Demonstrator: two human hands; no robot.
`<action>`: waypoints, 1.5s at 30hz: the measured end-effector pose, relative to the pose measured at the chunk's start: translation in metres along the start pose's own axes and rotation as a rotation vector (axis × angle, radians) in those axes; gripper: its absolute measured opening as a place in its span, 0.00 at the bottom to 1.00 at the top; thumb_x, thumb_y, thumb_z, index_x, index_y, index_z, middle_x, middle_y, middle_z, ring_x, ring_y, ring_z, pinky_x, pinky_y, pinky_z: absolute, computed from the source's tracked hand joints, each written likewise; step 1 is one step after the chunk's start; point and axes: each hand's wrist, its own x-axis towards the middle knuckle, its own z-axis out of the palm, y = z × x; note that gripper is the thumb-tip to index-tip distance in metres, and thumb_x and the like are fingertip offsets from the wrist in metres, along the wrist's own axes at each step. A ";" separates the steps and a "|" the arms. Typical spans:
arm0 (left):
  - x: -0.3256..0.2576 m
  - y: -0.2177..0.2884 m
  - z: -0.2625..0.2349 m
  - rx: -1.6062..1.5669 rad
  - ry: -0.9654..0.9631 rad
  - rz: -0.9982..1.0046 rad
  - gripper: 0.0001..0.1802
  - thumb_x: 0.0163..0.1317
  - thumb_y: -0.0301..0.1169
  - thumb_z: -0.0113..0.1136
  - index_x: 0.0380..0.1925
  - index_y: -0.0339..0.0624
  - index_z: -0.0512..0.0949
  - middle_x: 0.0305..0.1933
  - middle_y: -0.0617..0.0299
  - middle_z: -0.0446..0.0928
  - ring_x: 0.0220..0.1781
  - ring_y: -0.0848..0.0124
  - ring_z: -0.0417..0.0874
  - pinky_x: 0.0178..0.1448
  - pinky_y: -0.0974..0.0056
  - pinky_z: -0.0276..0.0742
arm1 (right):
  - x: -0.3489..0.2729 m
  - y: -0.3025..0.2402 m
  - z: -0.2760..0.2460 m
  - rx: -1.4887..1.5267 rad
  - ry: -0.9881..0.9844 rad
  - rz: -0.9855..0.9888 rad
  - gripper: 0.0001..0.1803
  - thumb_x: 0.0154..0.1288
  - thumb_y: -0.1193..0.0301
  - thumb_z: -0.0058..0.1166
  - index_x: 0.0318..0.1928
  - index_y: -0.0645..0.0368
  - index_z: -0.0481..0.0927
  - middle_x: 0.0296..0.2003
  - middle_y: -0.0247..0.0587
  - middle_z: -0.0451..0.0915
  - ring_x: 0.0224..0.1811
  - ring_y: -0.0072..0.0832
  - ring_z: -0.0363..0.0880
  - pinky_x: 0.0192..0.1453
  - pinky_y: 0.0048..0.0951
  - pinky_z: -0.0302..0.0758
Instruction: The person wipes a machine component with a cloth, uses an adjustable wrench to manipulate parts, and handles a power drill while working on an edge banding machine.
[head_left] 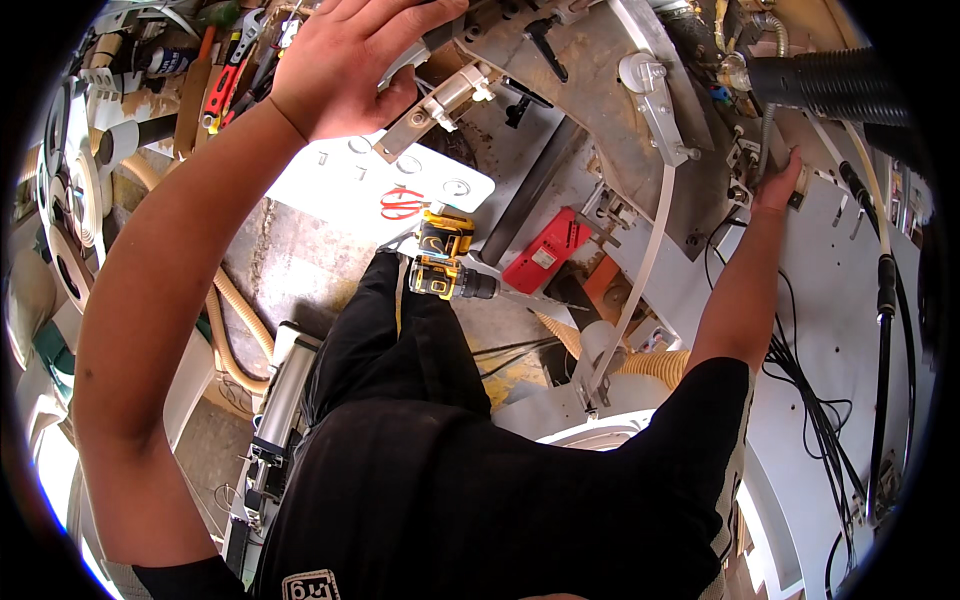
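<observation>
My left hand [350, 65] reaches over the machine at the top, fingers stretched out and thumb apart. It lies against a grey metal part [432, 42], just above a metal bracket with a small cylinder [450, 98]. Across the machine at the right, my right hand [778, 187] touches the metal fittings [742, 165] along its side. Most of those fingers are hidden. Between the arms, a yellow and black cordless drill [447, 275] with a long bit sits near my legs, apart from both hands.
A red box-shaped part [547, 250] sits under the brown machine plate [610, 110]. Black cables [815, 420] trail over the grey panel [780, 330] at right. A thick black hose [825, 85] crosses the upper right. Hand tools [222, 85] crowd the upper left, above beige hoses [235, 310].
</observation>
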 end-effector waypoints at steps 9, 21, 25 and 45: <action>-0.001 -0.002 0.003 -0.004 0.011 0.007 0.42 0.47 0.35 0.66 0.67 0.41 0.72 0.77 0.52 0.67 0.78 0.51 0.67 0.77 0.48 0.68 | 0.001 0.000 -0.001 0.009 0.004 0.053 0.35 0.74 0.42 0.50 0.68 0.55 0.74 0.65 0.40 0.77 0.70 0.37 0.71 0.77 0.42 0.62; 0.000 0.001 0.001 0.013 0.004 -0.002 0.43 0.45 0.34 0.66 0.67 0.41 0.72 0.77 0.52 0.67 0.78 0.51 0.67 0.78 0.48 0.67 | 0.014 0.009 -0.012 -0.021 0.030 0.015 0.36 0.73 0.42 0.51 0.69 0.55 0.72 0.66 0.41 0.76 0.72 0.38 0.70 0.78 0.42 0.61; -0.001 0.000 0.003 0.008 0.018 0.002 0.42 0.45 0.34 0.66 0.67 0.41 0.72 0.77 0.52 0.67 0.78 0.51 0.67 0.78 0.49 0.67 | 0.012 0.009 -0.012 -0.010 0.000 -0.018 0.36 0.73 0.43 0.51 0.69 0.54 0.72 0.66 0.41 0.76 0.71 0.38 0.71 0.78 0.42 0.63; -0.002 -0.001 0.002 -0.012 0.044 0.015 0.41 0.46 0.34 0.65 0.66 0.42 0.73 0.77 0.53 0.68 0.78 0.51 0.67 0.74 0.47 0.70 | 0.003 0.003 -0.008 -0.068 0.077 0.070 0.39 0.72 0.38 0.51 0.71 0.51 0.70 0.68 0.38 0.75 0.72 0.36 0.70 0.77 0.38 0.63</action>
